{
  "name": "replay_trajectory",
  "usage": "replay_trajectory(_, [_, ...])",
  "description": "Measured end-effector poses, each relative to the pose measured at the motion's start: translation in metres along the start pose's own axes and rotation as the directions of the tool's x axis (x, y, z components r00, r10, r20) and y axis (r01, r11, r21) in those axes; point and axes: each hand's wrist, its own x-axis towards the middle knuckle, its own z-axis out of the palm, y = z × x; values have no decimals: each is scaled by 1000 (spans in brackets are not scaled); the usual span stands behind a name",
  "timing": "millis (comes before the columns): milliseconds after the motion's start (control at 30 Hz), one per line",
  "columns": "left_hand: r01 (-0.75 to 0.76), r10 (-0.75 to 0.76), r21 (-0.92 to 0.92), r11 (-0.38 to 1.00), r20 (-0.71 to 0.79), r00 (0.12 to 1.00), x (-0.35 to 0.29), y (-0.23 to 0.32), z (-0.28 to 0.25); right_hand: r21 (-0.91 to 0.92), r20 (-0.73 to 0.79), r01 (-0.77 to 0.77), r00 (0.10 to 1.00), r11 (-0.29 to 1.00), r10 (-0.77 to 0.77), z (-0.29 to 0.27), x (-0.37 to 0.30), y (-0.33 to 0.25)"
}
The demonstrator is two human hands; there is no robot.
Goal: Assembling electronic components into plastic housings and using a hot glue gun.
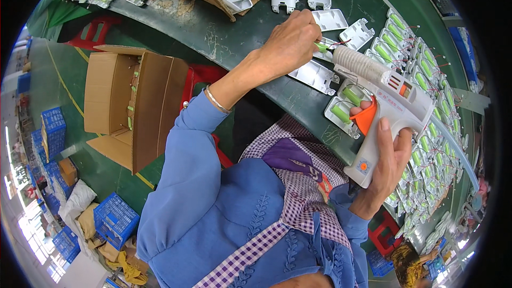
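My right hand (386,157) grips a white hot glue gun (397,98) with an orange trigger. A finger lies on the trigger. The gun's nozzle points left, close to the fingertips of my left hand (293,40). That hand is closed, pinching a green cylindrical battery (321,47) over a white plastic shell; my fingers partly hide it. Just below lies an open white shell half (316,76). Nearer me, beside the gun, sits a shell with green batteries (341,113) in it. More white shell halves (329,20) lie beyond my left hand.
Many rows of white shells with green batteries (426,80) and thin wires cover the right of the dark green table (213,34). The gun's pale cord (458,152) runs over them. A cardboard box (149,112) stands at left by a red stool (205,74). Blue crates (114,216) sit lower left.
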Motion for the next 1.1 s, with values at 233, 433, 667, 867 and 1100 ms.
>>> replay_trajectory(233, [22, -22, -37, 999, -7, 1000, -3, -1, 3, -60, 18, -2, 1000, 998, 3, 7, 12, 2])
replay_trajectory(433, [17, -18, -35, 999, -20, 1000, -4, 0, 5, -92, 35, 17, 999, 996, -14, 6, 10, 3])
replay_trajectory(667, [-5, 3, -50, 999, -42, 999, 0, -6, 6, -127, 17, 7, 1000, 992, -5, 4, 3, 3])
replay_trajectory(867, [-32, 31, -55, 998, -12, 999, 0, -8, 3, -116, 24, -9, 1000, 993, 12, -3, 0, 3])
replay_trajectory(1100, [44, 5, 137, 990, -334, 943, 46, -8, -38, 72, 13, 0, 1000, 997, -1, -7, -9, 5])
